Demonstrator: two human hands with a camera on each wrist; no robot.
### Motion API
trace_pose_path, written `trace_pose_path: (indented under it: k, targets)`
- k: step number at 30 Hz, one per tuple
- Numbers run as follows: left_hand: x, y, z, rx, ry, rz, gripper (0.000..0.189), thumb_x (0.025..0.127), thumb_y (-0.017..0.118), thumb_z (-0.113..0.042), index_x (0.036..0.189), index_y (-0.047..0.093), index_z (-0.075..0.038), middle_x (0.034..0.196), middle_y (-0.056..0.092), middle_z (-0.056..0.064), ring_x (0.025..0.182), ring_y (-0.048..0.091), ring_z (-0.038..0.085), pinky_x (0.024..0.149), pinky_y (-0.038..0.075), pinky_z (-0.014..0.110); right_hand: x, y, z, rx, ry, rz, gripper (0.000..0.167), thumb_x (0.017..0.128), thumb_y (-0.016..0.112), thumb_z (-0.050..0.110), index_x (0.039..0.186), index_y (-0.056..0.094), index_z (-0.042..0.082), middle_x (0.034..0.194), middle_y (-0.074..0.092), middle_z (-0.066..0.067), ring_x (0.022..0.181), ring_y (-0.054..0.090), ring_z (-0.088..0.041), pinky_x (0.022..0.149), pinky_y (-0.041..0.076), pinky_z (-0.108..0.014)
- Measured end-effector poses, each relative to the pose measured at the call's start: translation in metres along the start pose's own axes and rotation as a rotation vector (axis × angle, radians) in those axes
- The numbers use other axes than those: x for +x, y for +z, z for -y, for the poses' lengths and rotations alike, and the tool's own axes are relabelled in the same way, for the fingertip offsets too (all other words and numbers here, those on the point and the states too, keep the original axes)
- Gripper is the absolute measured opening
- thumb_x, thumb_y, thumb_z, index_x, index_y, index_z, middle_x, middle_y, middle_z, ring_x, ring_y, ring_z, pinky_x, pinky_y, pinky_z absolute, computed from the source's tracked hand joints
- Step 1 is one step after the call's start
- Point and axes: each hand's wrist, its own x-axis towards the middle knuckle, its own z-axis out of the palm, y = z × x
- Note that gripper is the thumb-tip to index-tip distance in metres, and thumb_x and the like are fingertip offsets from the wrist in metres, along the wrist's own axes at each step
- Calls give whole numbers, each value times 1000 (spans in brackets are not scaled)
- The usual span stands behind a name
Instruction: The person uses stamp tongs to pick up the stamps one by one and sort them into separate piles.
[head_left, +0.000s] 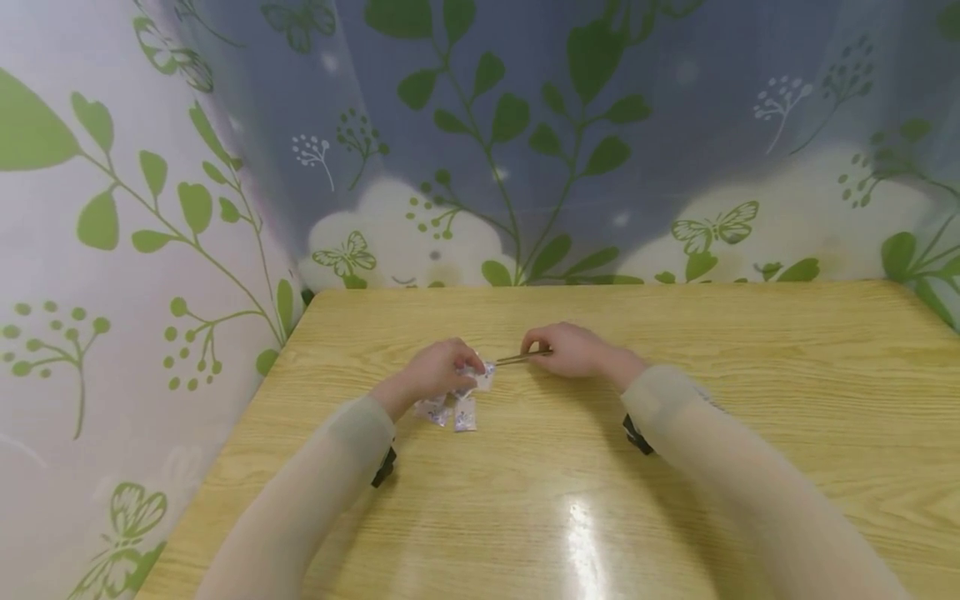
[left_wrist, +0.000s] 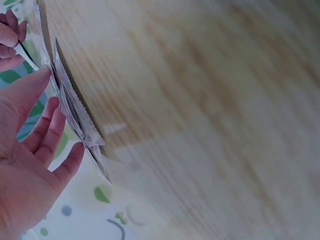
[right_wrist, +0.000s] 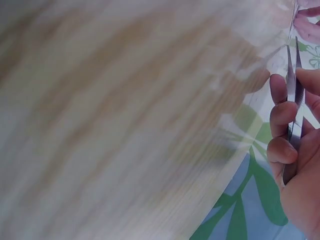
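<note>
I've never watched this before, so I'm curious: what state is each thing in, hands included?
Tweezers: held, tips slightly apart.
Right hand: fingers curled round the tweezers.
Small packets: clustered, some overlapping; sealed or opened, can't tell.
Left hand: fingers at the packets; whether pinching, unclear.
Table: reflecting bright light.

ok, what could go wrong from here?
The packets overlap, so the tweezers could drag a neighbour along. Their tips stand apart and might slip off a thin edge. The left grip is close to those tips, so a finger jab is possible.
</note>
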Motion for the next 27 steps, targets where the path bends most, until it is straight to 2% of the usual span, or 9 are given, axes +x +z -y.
trace_pose_path:
  k: [7, 14, 20, 27]
  targets:
    - [-1, 0, -1, 4, 7, 1, 17, 87, 73, -14, 103, 71, -18, 106, 60, 0, 98, 56, 20, 87, 46, 39, 1, 1, 3, 19, -21, 12, 14, 95, 61, 17, 107, 66, 14, 93, 66, -3, 84, 61, -19, 77, 49, -41]
    - [-1, -2, -2, 20, 26, 3, 18, 87, 72, -14, 104, 71, -18, 104, 59, -1, 96, 55, 19, 86, 46, 39, -1, -4, 2, 38, 37, 32, 13, 94, 61, 18, 104, 69, 15, 83, 63, 2, 75, 57, -17, 72, 46, -38]
    - [0, -2, -2, 36, 35, -5, 16, 87, 73, -14, 103, 71, -17, 104, 59, -1, 96, 56, 20, 86, 46, 39, 0, -3, 3, 84, 22, 61, 15, 95, 60, 18, 103, 70, 12, 73, 63, 1, 66, 55, -13, 70, 44, -34]
    - [0, -2, -3, 35, 11, 9, 12, 87, 72, -16, 100, 72, -18, 107, 61, 0, 100, 56, 21, 87, 46, 40, 1, -1, 7, 81, -8, 56, 16, 95, 57, 14, 105, 70, 10, 69, 63, 0, 60, 51, -12, 64, 43, -32]
